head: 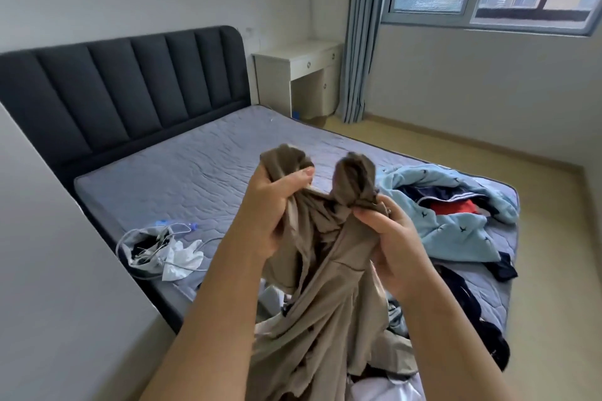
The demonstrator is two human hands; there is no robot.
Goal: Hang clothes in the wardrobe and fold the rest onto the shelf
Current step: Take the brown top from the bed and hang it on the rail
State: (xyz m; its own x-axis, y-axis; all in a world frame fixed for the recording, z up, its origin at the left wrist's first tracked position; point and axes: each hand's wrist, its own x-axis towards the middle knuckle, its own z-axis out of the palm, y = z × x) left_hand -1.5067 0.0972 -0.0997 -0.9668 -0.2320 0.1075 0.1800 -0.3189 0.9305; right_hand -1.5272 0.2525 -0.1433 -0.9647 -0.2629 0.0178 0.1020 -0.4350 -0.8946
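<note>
A tan garment (322, 296) hangs in front of me, lifted above the foot of the bed. My left hand (270, 205) grips one bunched top part of it, and my right hand (394, 244) grips the other. Two crumpled ends of the fabric stick up above my fists. Its lower part drapes down onto a pile of mixed clothes (407, 352) on the mattress (195, 166). A light blue patterned garment (456, 225) lies to the right, with dark and red clothes on top of it. No wardrobe or shelf is in view.
A grey drawstring bag with white cloth and cords (159, 251) lies on the mattress's left part. The dark padded headboard (123, 88) stands behind. A white desk (299, 75) and blue curtain (358, 42) are at the back, by the window. Bare floor runs along the right.
</note>
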